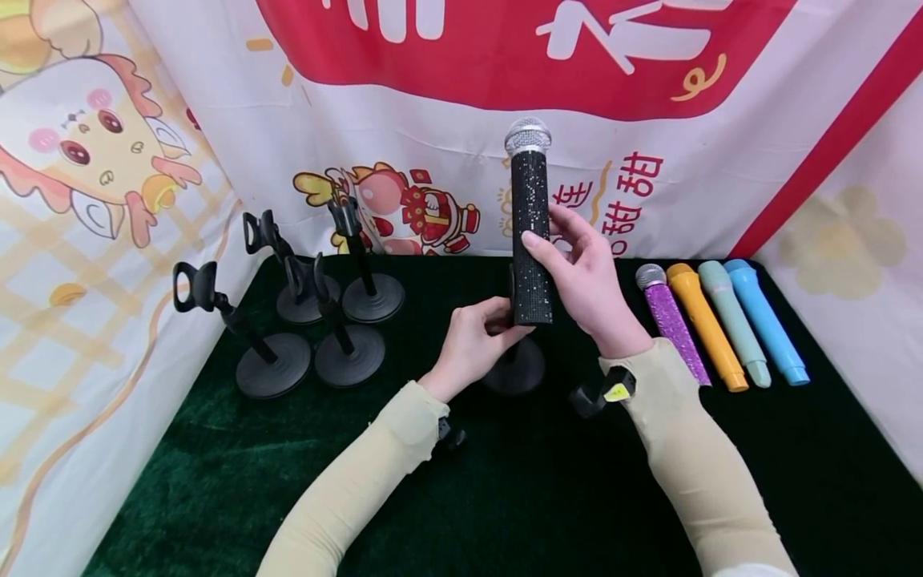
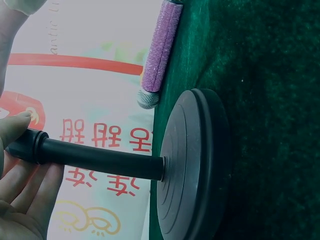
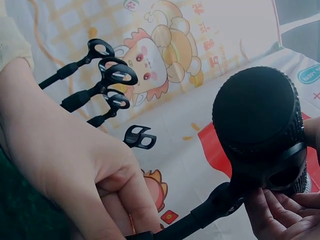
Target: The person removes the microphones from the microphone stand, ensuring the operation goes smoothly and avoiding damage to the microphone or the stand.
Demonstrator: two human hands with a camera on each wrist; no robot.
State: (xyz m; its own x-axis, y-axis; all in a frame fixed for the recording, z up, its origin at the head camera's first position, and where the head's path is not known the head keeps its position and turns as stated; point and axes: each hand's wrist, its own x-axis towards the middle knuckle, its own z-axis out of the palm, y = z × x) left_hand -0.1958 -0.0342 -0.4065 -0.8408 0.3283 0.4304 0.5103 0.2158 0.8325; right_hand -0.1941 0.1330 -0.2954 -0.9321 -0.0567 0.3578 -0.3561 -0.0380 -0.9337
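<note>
My right hand (image 1: 594, 276) grips a black glittery microphone (image 1: 530, 208) with a silver mesh head, held upright with its thumb across the front. In the right wrist view the flat bottom of the microphone (image 3: 255, 107) faces the camera, and the clip (image 3: 280, 170) of a black stand wraps its side. Fingers of that hand (image 3: 282, 217) lie against the clip. My left hand (image 1: 472, 340) pinches the stand's neck just below. The left wrist view shows the stand's pole (image 2: 105, 159) and its round base (image 2: 182, 165) on the cloth.
Several black microphone stands (image 1: 274, 365) stand at the left. Lying in a row at the right are a purple microphone (image 1: 674, 332), an orange one (image 1: 707, 324), a pale green one (image 1: 734, 320) and a blue one (image 1: 767, 320). Dark green cloth (image 1: 562, 497) covers the table; printed fabric (image 1: 447, 136) hangs behind.
</note>
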